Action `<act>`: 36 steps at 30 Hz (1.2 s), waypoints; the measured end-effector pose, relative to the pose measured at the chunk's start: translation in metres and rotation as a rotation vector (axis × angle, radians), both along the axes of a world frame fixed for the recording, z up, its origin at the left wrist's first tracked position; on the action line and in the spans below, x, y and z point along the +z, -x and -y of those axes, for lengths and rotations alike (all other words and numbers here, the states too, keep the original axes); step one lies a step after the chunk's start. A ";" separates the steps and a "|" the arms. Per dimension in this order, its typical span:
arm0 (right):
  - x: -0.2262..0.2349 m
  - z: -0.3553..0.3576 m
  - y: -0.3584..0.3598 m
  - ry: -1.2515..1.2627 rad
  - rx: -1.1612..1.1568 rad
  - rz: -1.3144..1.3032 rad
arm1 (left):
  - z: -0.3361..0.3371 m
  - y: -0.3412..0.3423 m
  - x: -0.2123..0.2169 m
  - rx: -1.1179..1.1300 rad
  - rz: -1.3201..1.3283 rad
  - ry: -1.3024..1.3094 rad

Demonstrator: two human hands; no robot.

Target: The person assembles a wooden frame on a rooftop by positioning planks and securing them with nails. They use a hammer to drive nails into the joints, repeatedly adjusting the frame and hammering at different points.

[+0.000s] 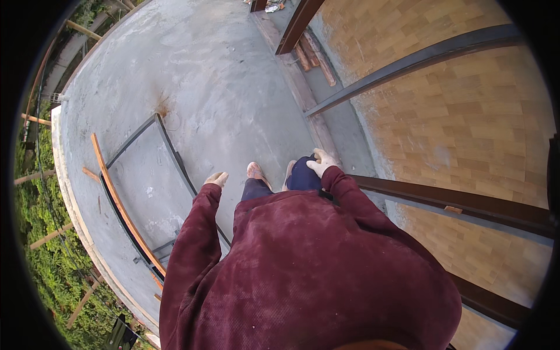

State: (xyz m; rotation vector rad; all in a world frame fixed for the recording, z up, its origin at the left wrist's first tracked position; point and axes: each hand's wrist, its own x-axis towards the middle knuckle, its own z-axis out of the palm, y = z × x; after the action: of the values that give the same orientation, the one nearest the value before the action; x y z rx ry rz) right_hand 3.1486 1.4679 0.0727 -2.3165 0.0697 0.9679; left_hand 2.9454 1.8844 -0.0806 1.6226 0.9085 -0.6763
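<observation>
The left hand (217, 178) is held loose, empty; trousers (301, 175) are touched by the right hand (322, 161), pinch unclear — feet (255, 171) could be tripped if the metal frame (174, 151) is missed.

The head camera looks steeply down from the wearer's head, nearest to the maroon sweater (326, 268) filling the lower middle. Hands (217, 178) and feet (256, 171) come farther off, then grey floor (204, 64). Its wide round view takes in greenery (46, 216) at left and tan tiles (449, 116) at right.
</observation>
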 end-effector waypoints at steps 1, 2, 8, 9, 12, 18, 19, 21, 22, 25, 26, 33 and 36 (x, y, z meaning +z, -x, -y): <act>0.008 -0.012 -0.021 -0.044 -0.083 -0.028 | -0.016 -0.022 -0.001 0.013 0.011 0.001; 0.007 -0.020 -0.044 -0.087 -0.164 -0.055 | -0.034 -0.043 -0.002 0.010 0.033 -0.014; -0.096 -0.043 -0.204 -0.136 -0.131 0.108 | -0.019 -0.136 0.014 -0.011 0.058 -0.036; -0.113 -0.050 -0.232 -0.080 -0.110 0.083 | 0.001 -0.150 0.037 0.016 0.110 -0.004; -0.137 -0.069 -0.304 0.213 0.088 -0.025 | 0.056 -0.177 0.069 -0.172 -0.005 -0.063; -0.195 -0.037 -0.396 0.269 0.237 -0.028 | 0.099 -0.272 0.116 -0.403 0.019 -0.227; -0.214 -0.031 -0.415 0.275 0.219 0.002 | 0.101 -0.285 0.104 -0.447 0.041 -0.240; -0.247 -0.011 -0.438 0.339 0.158 -0.038 | 0.114 -0.286 0.090 -0.513 0.043 -0.203; -0.262 -0.002 -0.451 0.352 0.126 -0.023 | 0.115 -0.294 0.083 -0.476 0.067 -0.194; -0.328 0.029 -0.500 0.437 0.085 0.036 | 0.104 -0.319 0.082 -0.539 0.091 -0.206; -0.353 0.046 -0.504 0.478 0.084 0.039 | 0.099 -0.322 0.082 -0.510 0.108 -0.197; -0.517 0.129 -0.608 0.658 0.193 0.221 | 0.058 -0.333 0.061 -0.559 0.200 -0.149; -0.569 0.130 -0.641 0.590 0.148 0.212 | 0.055 -0.320 0.056 -0.679 0.171 -0.189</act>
State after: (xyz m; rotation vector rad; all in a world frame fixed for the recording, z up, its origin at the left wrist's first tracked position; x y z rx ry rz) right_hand 3.7901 1.3383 -0.4963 -2.9917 0.1088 0.8435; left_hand 3.2652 1.8296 -0.0242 2.1443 0.2842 -0.9080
